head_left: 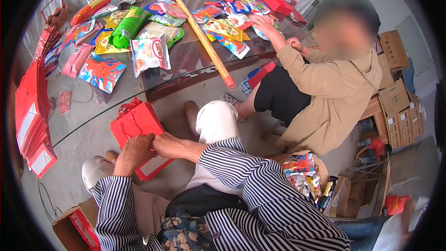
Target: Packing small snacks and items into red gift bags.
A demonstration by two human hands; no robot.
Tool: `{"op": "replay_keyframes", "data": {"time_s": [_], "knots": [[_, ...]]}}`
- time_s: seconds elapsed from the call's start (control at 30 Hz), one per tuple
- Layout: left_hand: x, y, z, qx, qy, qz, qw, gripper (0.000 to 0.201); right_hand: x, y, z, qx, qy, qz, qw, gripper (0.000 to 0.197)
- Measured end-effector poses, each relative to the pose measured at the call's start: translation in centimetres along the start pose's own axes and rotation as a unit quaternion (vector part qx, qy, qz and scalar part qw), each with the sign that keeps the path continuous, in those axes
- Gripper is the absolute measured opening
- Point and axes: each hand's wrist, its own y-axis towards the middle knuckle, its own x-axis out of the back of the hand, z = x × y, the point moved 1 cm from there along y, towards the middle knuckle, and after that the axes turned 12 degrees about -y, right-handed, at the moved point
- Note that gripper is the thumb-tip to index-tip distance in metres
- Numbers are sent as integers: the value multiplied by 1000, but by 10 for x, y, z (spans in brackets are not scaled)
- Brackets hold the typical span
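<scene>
A: Start from the red gift bag point(135, 123). What lies left of it?

B: A stack of flat red bags point(32, 116) at the far left edge of the glass table point(93, 107). The open bag itself stands on the floor below the table's near rim, tilted, with its mouth toward the person.

A: And the hands?

B: The left hand point(134, 151) is curled over the bag's lower edge, fingers closed on the paper. The right hand point(169, 145) touches it just to the right, fingers narrow and pressed to the same edge; I cannot tell whether it pinches the paper or only steadies it.

A: What could go wrong?

B: My guess: the thin paper may crease or tear at the edge if both hands pull apart, and the tilted bag could tip over if one grip loosens.

A: Further right of the bag?

B: Above and to the right, snack packets point(148, 51) are scattered over the glass beside a long orange stick point(202, 42). Beyond that another person's hand point(262, 23) rests among packets, and a basket of snacks point(302, 172) sits on the floor, lower right.
</scene>
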Motion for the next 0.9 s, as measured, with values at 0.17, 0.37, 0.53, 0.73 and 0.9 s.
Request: {"op": "replay_keyframes", "data": {"time_s": [0.17,0.37,0.53,0.73,0.9], "knots": [[-2,0,2,-10,-2,-6,1000,38,-1,0,-1,10,-5,1,1000,12],[1,-2,0,-2,-6,-5,1000,38,4,0,3,11,-5,6,1000,12],[0,1,2,0,-10,-10,1000,39,14,-2,6,5,3,8,1000,11],[1,0,2,6,2,-4,1000,40,12,1,6,12,19,-2,1000,11],[1,-5,3,-8,-3,-7,1000,42,12,0,12,20,0,-8,1000,13]]}}
